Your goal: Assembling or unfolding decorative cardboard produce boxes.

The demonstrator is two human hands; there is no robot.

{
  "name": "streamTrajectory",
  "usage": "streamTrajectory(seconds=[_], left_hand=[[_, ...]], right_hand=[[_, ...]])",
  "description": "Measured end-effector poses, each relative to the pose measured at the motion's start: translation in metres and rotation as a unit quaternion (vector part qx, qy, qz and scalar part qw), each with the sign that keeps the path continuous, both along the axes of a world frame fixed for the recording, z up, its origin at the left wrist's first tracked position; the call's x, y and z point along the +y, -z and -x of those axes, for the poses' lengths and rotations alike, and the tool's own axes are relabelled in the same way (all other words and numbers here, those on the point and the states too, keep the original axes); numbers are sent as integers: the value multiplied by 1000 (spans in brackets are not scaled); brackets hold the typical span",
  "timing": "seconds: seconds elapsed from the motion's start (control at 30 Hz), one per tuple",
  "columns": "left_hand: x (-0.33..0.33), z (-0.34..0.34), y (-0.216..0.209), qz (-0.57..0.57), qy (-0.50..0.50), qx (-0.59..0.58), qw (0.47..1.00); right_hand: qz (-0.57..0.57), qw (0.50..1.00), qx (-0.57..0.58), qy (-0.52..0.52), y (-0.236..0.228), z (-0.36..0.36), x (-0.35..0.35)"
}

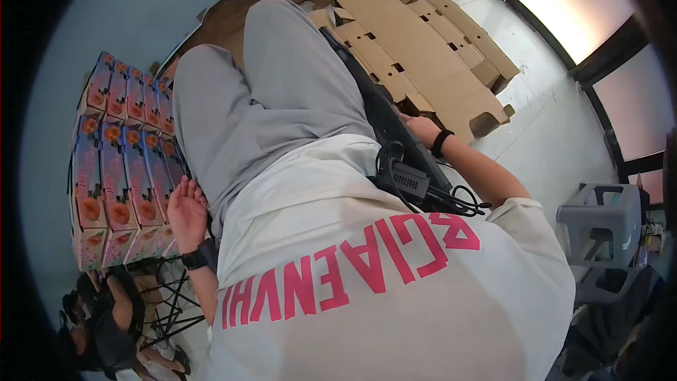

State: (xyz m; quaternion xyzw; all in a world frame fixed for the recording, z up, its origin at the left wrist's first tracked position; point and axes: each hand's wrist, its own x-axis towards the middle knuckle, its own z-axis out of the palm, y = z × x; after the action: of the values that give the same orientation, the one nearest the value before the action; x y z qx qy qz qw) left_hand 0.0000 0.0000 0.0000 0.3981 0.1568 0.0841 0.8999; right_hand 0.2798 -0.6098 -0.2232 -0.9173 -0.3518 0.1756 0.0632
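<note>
Down at my left side, my left hand [187, 212] is turned palm up, its fingers loosely bent and apart with nothing in them. It is beside the stack of pink and blue printed cartons [113, 183], close to my grey trousers [218, 113]. My right hand [422, 130] is low at my right side, against the outer edge of a long black armrest-like piece [384, 116]. Its fingers are mostly hidden, so I cannot make out a hold. A small black device with coiled cables [412, 182] lies by my right hip.
Flattened brown cardboard [416, 49] with cut slots covers the floor ahead on the right. A grey plastic stool [599, 222] stands at the right, near glazed doors [571, 0]. Another person [113, 317] sits low at the lower left, beside thin black metal legs [173, 303].
</note>
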Motion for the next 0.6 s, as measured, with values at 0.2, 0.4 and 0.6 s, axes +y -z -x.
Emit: streamTrajectory(seconds=[0.2, 0.4, 0.6], left_hand=[[-3, -2, -12, -11, -52, 31, 998], [-8, -2, -6, -5, -56, 36, 998], [-5, 1, -2, -17, -69, 33, 997]], right_hand=[[-82, 992, -96, 13, -9, 13, 5], [-155, 982, -106, 29, -16, 17, -2], [-145, 983, -63, 90, -23, 13, -7]])
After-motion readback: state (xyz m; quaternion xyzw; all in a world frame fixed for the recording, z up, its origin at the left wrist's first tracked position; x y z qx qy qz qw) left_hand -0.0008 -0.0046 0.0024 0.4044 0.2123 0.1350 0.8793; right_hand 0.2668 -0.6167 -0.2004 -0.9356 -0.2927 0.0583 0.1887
